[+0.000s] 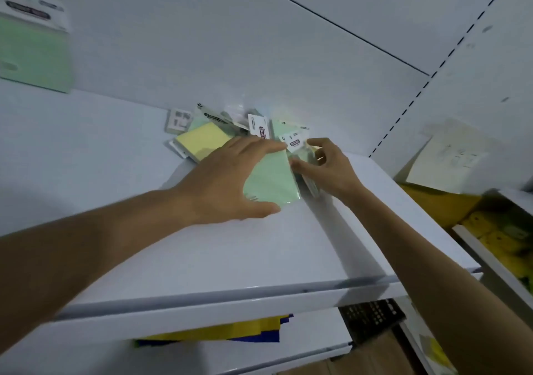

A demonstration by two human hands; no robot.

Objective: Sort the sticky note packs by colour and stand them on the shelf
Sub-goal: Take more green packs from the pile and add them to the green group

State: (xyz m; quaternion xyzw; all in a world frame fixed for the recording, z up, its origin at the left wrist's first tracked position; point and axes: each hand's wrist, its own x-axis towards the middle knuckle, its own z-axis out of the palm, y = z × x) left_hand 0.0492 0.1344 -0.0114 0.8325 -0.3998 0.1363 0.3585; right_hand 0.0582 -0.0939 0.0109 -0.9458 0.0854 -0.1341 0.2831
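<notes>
A pile of sticky note packs lies on the white shelf (202,259) near its back wall. My left hand (227,181) grips a green pack (271,181) at the front of the pile, thumb under its near edge and fingers over the top. My right hand (326,167) pinches another pack (308,169) on its edge just right of the green one. A yellow pack (199,139) lies flat at the pile's left. Another green pack (34,48) stands upright against the back wall at the far left.
A perforated upright (432,71) ends the shelf on the right. Beyond it, a pale sheet (447,161) leans over brown and yellow goods. Yellow and blue items (245,331) sit on the shelf below.
</notes>
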